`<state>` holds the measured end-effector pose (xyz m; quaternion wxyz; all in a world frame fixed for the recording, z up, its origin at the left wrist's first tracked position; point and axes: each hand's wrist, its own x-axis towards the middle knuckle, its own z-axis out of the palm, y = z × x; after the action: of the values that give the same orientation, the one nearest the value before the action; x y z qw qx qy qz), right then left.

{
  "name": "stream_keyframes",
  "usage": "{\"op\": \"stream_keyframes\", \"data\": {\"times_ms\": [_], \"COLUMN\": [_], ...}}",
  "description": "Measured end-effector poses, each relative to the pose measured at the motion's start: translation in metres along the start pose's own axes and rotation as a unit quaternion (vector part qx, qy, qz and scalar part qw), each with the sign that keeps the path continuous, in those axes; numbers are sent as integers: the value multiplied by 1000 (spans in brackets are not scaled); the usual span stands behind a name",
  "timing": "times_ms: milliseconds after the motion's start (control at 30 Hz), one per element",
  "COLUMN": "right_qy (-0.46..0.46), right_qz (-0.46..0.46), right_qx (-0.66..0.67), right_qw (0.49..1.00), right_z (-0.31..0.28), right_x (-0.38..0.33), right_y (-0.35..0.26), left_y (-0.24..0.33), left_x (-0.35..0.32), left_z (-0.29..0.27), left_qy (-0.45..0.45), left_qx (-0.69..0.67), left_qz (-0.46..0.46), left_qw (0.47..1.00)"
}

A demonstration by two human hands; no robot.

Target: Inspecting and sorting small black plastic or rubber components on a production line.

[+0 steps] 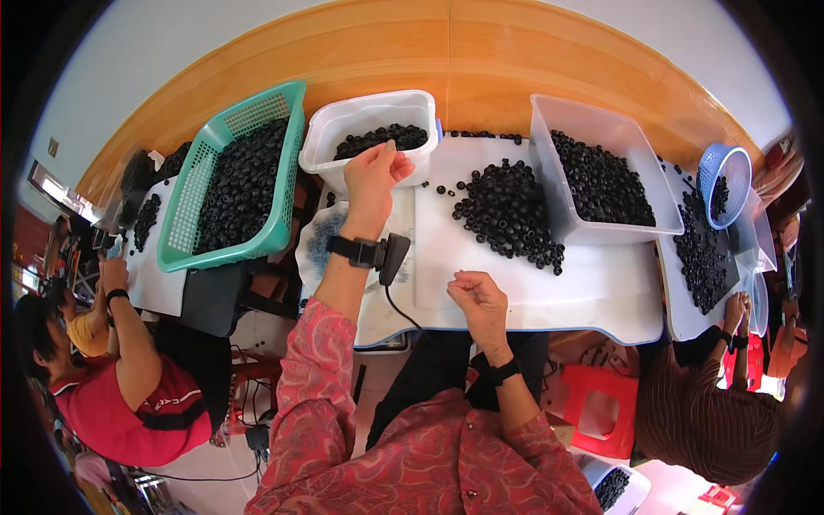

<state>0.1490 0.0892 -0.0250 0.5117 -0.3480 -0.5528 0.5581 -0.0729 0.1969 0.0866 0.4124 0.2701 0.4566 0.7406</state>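
Observation:
My left hand (375, 174) reaches forward to the rim of a white plastic tub (343, 120) holding small black rings; its fingers are pinched together, apparently on a small piece that I cannot make out. A black device on a cable is strapped at that wrist (386, 255). My right hand (477, 300) rests loosely curled near the front edge of the white table (601, 292), fingers bent in; whether it holds anything cannot be told. A loose pile of black rings (508, 210) lies on the table ahead of my right hand.
A teal basket (193, 249) full of black rings stands at the left, a clear bin (554, 129) of them at the right, and a blue basket (714, 159) far right. One person in red sits at my left (137, 395), another at my right (704, 412).

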Motion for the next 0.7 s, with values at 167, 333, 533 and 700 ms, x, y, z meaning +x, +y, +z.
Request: {"op": "stream_keyframes", "data": {"times_ms": [167, 333, 533, 700], "right_qy": [-3, -14, 6, 30], "right_qz": [-9, -4, -9, -5], "right_qx": [-12, -12, 48, 52], "right_qw": [1000, 1000, 999, 998], "right_z": [-3, -6, -5, -3], "right_x": [2, 0, -4, -5], "right_y": [4, 1, 1, -3], "left_y": [-31, -62, -94, -91], "left_x": [-55, -90, -88, -84], "left_z": [-2, 12, 22, 25], "left_qy": [-68, -172, -223, -258], "left_qx": [91, 327, 453, 530], "left_qz": [-31, -87, 125, 79], "left_qw": [993, 925, 854, 804]}}
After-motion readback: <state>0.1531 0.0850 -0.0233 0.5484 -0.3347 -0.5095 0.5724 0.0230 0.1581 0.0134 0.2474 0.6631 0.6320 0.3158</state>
